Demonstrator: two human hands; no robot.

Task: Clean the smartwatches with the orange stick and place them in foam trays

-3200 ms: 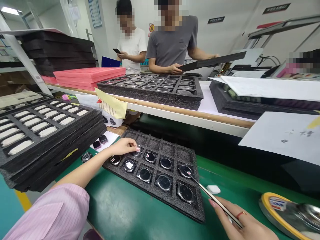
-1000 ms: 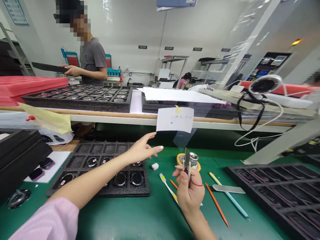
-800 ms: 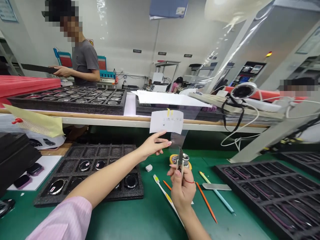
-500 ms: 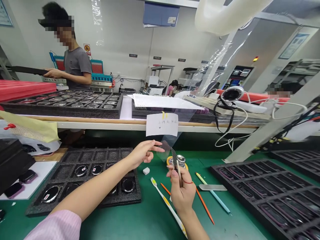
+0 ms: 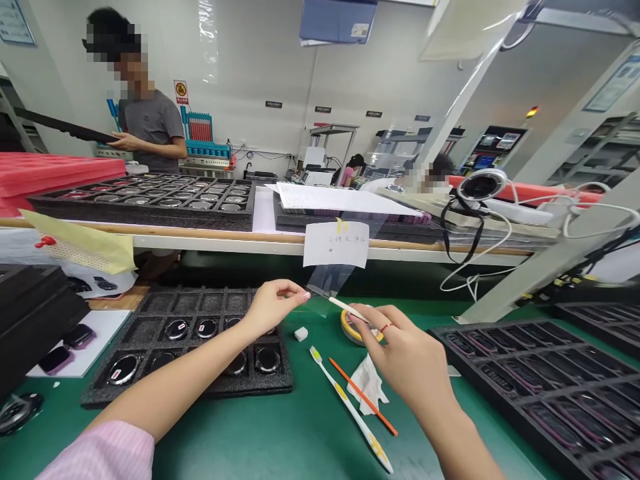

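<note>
My left hand (image 5: 273, 307) is raised over the right end of a black foam tray (image 5: 150, 387) of round watch bodies. Its thumb and finger pinch the lower edge of a clear plastic film (image 5: 333, 279) that hangs below a white paper note (image 5: 336, 244) on the shelf edge. My right hand (image 5: 403, 353) is closed on a pair of tweezers (image 5: 350, 310), whose tips point left at the film's lower corner. A yellow tape roll (image 5: 350, 328) lies just beyond the right hand.
A toothbrush (image 5: 350, 410), an orange stick (image 5: 363, 397) and a crumpled white wipe (image 5: 369, 385) lie on the green mat. Another black tray (image 5: 540, 387) sits at right. A shelf (image 5: 280, 243) carries more trays. A person in a grey shirt (image 5: 150, 127) stands behind it.
My left hand has gone from reaching open-fingered to pinching the film. My right hand turned the tweezers from upright to pointing left at the film. The view earlier swung right, away from the tray.
</note>
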